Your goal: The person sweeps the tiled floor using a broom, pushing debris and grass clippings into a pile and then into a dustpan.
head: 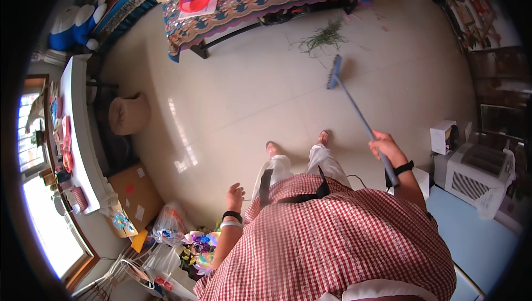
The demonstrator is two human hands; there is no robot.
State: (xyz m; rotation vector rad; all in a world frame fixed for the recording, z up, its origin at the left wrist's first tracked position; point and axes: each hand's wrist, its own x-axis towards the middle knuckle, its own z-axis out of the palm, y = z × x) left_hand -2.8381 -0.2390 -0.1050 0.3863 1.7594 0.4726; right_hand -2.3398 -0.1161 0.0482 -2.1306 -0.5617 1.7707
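Note:
A long-handled push broom (333, 72) with a blue-grey head and dark bristles rests on the tiled floor ahead of me. My right hand (387, 148) grips its handle near the upper end, at my right side. Just beyond the broom head lies a loose pile of thin green plant strands (326, 39), apart from the bristles, with a few stray bits around it. My left hand (235, 197) hangs at my left side, fingers loosely curled and apart, holding nothing.
A cloth-covered table (232, 8) with red trays stands ahead. To the left are a round stool (129, 114), a cardboard box (137, 193) and plastic bags (169, 223). A grey-white appliance (474, 172) stands at right, near a small white box (443, 137).

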